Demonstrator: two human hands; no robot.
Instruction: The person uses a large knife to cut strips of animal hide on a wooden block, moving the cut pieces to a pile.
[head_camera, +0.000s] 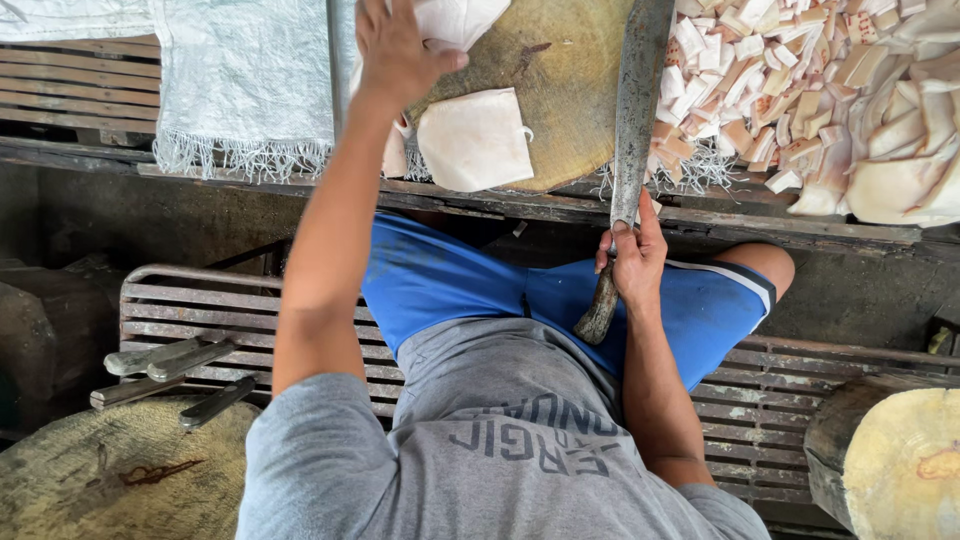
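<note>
My right hand (634, 262) grips the wooden handle of a long heavy cleaver (638, 110), whose blade lies flat across the right edge of a round wooden chopping block (560, 70). My left hand (396, 48) reaches up to the block and rests on a white slab of pale fat or skin (452, 20) at the top. A second white slab (474, 140) lies on the block just below that hand. A heap of cut white and tan pieces (800, 90) is piled to the right of the block.
White woven sacking (245, 80) covers the bench at left. Several knives (170, 375) lie on a slatted bench by a round block (100, 480) at lower left. Another round block (895, 455) stands at lower right.
</note>
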